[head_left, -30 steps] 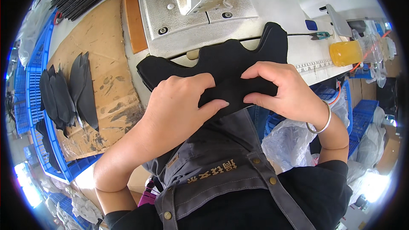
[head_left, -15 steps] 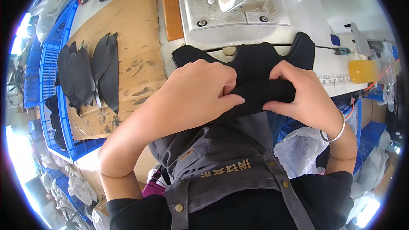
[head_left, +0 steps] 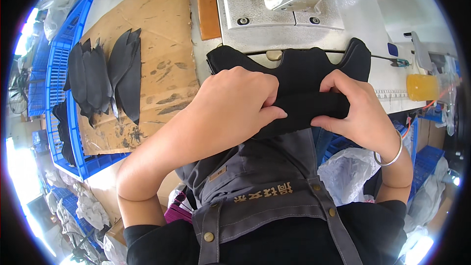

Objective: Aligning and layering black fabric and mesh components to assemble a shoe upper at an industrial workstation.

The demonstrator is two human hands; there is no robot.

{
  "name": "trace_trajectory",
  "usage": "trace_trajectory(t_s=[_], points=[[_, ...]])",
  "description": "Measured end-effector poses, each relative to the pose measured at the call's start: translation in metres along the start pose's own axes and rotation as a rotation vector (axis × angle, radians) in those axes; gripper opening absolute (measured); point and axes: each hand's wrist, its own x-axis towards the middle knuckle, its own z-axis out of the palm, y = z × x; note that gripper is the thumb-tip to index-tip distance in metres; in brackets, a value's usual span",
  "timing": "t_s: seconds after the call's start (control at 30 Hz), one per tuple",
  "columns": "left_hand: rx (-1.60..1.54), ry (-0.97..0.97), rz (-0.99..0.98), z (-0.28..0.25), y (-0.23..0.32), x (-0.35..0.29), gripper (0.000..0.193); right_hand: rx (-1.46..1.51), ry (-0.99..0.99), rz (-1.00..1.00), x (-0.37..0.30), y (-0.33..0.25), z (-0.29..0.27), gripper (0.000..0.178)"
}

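Both hands grip a stack of black cut fabric pieces [head_left: 301, 71] at the front edge of the white worktable. My left hand [head_left: 240, 95] is closed over the stack's left part, thumb on top and fingers curled under or hidden. My right hand [head_left: 351, 100] pinches the right part, where the near edge looks folded or rolled between thumb and fingers. The far edge of the stack has a wavy outline with raised corners. Just beyond it stands the white sewing machine [head_left: 294, 0] on its metal bed.
On a brown cardboard sheet [head_left: 167, 24] at left lie black leaf-shaped pieces [head_left: 93, 78]. A blue crate [head_left: 56, 68] sits beneath it. At right are small snips [head_left: 400, 62], a yellow container [head_left: 422, 87] and a printed ruler strip [head_left: 390, 93]. A clear plastic bag [head_left: 346, 174] hangs below.
The view has shifted slightly, so the table and hands appear a little further right. Both hands keep the same hold on the black fabric pieces.
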Motion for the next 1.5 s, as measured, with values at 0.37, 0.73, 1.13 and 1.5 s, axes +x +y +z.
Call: trace_trajectory(t_s=[0.37,0.73,1.13,1.5], points=[[0.629,0.413,0.173,0.025,0.031,-0.031,0.042,-0.035,0.038,-0.086,-0.003,0.006,-0.003,0.041],[0.657,0.211,0.242,0.089,0.023,-0.025,0.087,0.354,0.09,0.201,-0.031,0.035,-0.014,0.017],[0.636,0.185,0.252,0.089,0.024,-0.026,0.079,-0.014,0.3,-0.092,-0.04,0.04,0.005,0.022],[0.753,0.249,0.25,0.09,0.024,-0.021,0.055,-0.503,0.274,-0.242,-0.042,0.038,-0.002,0.029]])
